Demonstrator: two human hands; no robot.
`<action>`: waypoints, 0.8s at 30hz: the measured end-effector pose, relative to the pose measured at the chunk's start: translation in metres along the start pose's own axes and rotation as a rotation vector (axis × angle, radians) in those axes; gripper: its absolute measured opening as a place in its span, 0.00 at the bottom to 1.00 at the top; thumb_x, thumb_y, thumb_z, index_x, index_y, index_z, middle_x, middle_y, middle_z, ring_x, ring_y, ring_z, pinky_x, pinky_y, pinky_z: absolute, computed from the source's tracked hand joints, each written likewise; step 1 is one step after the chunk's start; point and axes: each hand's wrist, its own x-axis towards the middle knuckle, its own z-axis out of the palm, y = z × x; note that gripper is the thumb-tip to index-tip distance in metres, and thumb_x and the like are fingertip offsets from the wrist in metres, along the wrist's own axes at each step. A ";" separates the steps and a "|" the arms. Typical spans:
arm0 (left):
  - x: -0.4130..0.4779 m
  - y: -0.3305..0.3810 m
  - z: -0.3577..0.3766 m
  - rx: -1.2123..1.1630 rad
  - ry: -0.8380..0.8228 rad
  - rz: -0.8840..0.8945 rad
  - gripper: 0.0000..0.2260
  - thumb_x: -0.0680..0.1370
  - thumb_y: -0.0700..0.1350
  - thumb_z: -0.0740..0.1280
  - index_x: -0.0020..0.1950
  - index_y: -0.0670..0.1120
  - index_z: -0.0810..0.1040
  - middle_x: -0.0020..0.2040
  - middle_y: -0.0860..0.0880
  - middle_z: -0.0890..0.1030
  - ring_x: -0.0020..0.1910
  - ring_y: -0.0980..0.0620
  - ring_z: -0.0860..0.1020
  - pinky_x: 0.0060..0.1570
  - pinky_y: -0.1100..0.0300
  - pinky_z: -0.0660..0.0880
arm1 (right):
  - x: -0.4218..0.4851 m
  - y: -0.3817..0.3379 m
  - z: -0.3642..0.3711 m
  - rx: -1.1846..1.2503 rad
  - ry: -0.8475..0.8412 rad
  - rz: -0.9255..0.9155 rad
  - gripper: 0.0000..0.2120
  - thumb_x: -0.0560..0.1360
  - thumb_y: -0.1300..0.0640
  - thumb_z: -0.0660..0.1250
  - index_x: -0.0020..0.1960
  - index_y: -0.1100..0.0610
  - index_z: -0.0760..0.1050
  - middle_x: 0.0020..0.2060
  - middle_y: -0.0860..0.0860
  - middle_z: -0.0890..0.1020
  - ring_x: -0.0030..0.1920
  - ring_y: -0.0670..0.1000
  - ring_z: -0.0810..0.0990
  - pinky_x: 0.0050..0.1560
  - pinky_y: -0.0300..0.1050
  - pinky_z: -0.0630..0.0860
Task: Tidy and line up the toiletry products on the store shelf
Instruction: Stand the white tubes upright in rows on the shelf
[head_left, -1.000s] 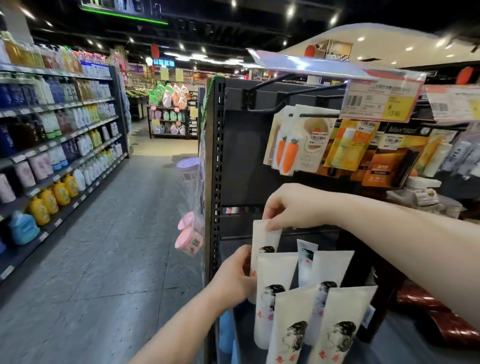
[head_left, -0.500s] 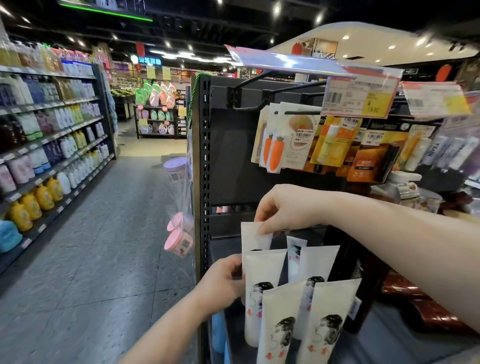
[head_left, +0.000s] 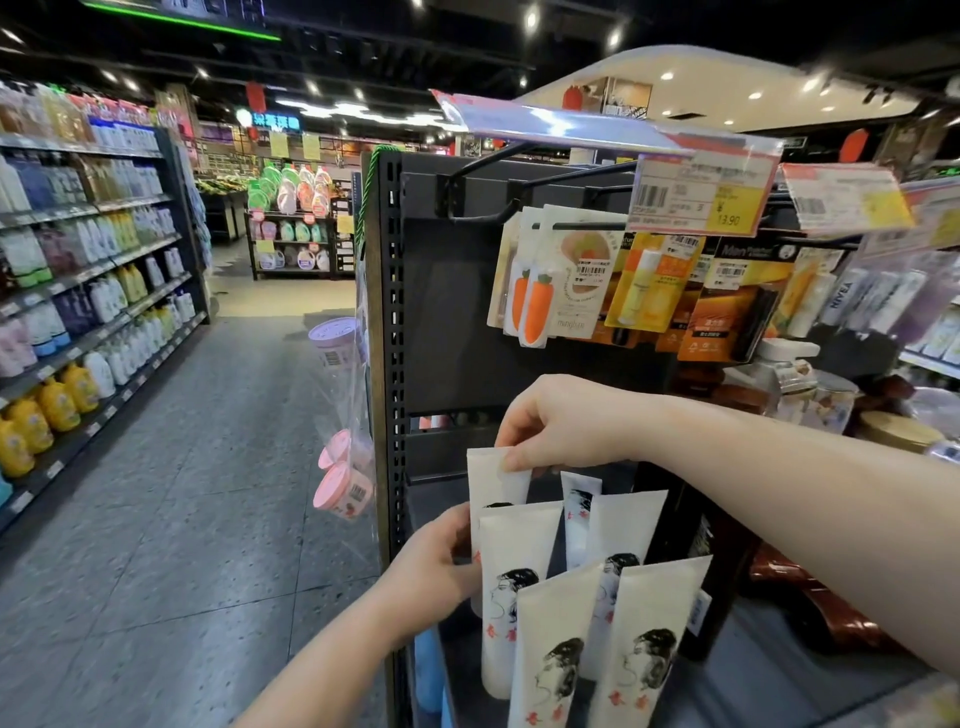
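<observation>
Two-handed grasp of far-left white plastic tube (head_left: 496, 478), pinched at top by right hand (head_left: 566, 423), gripped lower by left hand (head_left: 436, 566)

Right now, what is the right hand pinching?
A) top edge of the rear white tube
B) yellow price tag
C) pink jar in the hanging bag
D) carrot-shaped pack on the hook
A: the right hand has its thumb and fingers closed on the top edge of the rear white tube, which stands behind the other tubes.
</observation>
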 end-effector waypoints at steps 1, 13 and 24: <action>0.000 0.001 0.000 -0.001 -0.010 0.005 0.21 0.71 0.38 0.71 0.58 0.59 0.74 0.53 0.54 0.83 0.54 0.58 0.80 0.58 0.53 0.76 | 0.000 0.000 0.000 -0.003 0.000 0.005 0.09 0.75 0.56 0.67 0.54 0.56 0.79 0.48 0.49 0.80 0.47 0.47 0.81 0.49 0.39 0.79; 0.034 0.016 -0.044 -0.178 0.086 -0.025 0.10 0.74 0.30 0.61 0.47 0.42 0.77 0.41 0.49 0.82 0.38 0.57 0.80 0.36 0.66 0.73 | -0.021 0.009 -0.036 0.064 0.218 0.154 0.09 0.77 0.53 0.63 0.56 0.49 0.78 0.41 0.39 0.79 0.46 0.40 0.80 0.41 0.31 0.76; 0.164 0.047 0.030 0.683 -0.425 0.022 0.20 0.78 0.53 0.63 0.61 0.38 0.75 0.60 0.41 0.78 0.59 0.45 0.75 0.50 0.61 0.68 | -0.024 0.018 -0.030 -0.240 0.327 0.374 0.09 0.77 0.55 0.62 0.53 0.47 0.79 0.54 0.46 0.79 0.54 0.48 0.77 0.54 0.44 0.76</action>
